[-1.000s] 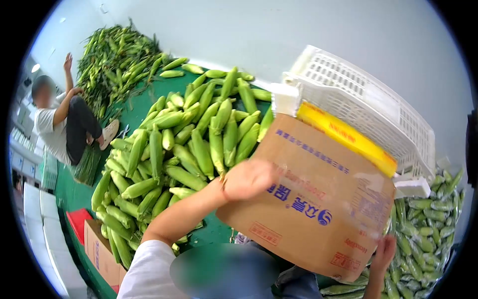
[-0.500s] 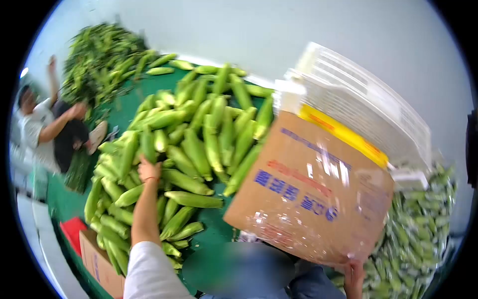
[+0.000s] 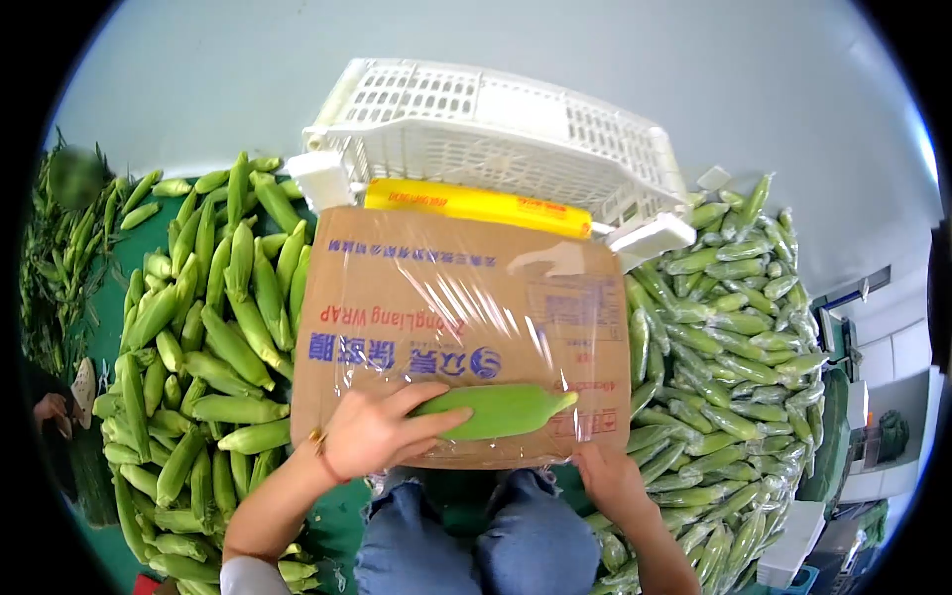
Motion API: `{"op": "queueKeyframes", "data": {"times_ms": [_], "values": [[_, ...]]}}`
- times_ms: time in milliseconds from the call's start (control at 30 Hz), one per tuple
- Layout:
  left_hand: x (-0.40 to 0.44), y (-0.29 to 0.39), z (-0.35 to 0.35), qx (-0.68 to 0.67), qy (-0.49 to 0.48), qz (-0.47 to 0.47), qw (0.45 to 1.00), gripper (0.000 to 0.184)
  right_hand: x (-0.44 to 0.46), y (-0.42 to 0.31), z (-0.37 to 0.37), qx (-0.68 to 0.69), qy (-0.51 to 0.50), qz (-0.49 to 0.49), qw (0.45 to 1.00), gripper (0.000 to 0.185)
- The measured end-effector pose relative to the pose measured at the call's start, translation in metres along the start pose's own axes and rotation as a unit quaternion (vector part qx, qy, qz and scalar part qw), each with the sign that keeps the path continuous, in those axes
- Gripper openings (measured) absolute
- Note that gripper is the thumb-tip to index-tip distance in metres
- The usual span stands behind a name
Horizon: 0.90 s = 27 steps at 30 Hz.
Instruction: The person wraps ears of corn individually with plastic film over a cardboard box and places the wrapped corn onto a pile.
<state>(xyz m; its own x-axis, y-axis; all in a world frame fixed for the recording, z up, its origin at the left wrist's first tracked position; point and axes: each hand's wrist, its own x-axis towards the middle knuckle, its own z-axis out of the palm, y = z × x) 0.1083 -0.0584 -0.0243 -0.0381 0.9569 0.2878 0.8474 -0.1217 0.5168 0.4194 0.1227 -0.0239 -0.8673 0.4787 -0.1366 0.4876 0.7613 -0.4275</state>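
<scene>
A green ear of corn in its husk lies across the near part of a cardboard box. My left hand grips its left end from above, fingers wrapped over the husk. Clear plastic film with bright reflections is stretched over the top of the box. At the box's near right corner, my right hand has its fingers closed at the edge of the film; the fingertips are partly hidden.
Unwrapped corn is heaped on the left, film-wrapped corn on the right. Behind the box are a yellow film roll and a white plastic crate. Loose husks and a person's hand show at far left.
My left hand has moved from the unwrapped heap to the box with an ear of corn in it. The view has turned right and levelled. My right hand remains at the box's near corner.
</scene>
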Motion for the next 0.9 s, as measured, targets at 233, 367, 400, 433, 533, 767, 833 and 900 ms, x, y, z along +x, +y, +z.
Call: {"op": "queueKeyframes", "data": {"times_ms": [233, 367, 400, 433, 533, 767, 833, 900], "values": [[0.03, -0.016, 0.023, -0.049, -0.019, -0.076, 0.996, 0.055, 0.105, -0.007, 0.016, 0.246, 0.175, -0.105, 0.947, 0.035], [-0.041, 0.01, 0.047, 0.151, 0.105, -0.127, 0.975, 0.046, 0.145, -0.007, 0.037, -0.05, 0.214, -0.156, 0.963, 0.052], [-0.063, 0.005, 0.049, 0.193, 0.102, -0.124, 0.968, 0.042, 0.145, -0.005, 0.04, -0.036, 0.217, -0.167, 0.961, 0.052], [-0.082, -0.013, 0.043, 0.147, 0.081, -0.16, 0.973, 0.033, 0.151, -0.002, 0.039, -0.029, 0.227, -0.181, 0.956, 0.052], [-0.053, -0.05, -0.005, -0.021, 0.197, -0.249, 0.948, 0.006, 0.161, 0.0, 0.033, -0.019, 0.253, -0.21, 0.944, 0.051], [0.111, -0.065, 0.039, 0.135, -0.202, -0.13, 0.961, 0.017, 0.16, 0.001, 0.033, -0.02, 0.217, -0.168, 0.961, 0.048], [0.088, -0.028, 0.042, 0.086, -0.193, -0.152, 0.966, 0.02, 0.147, -0.008, 0.021, -0.042, 0.1, -0.087, 0.99, 0.05], [0.032, 0.032, 0.052, 0.11, -0.107, -0.126, 0.98, 0.065, 0.123, -0.032, 0.001, -0.06, -0.09, 0.021, 0.994, 0.052]]}}
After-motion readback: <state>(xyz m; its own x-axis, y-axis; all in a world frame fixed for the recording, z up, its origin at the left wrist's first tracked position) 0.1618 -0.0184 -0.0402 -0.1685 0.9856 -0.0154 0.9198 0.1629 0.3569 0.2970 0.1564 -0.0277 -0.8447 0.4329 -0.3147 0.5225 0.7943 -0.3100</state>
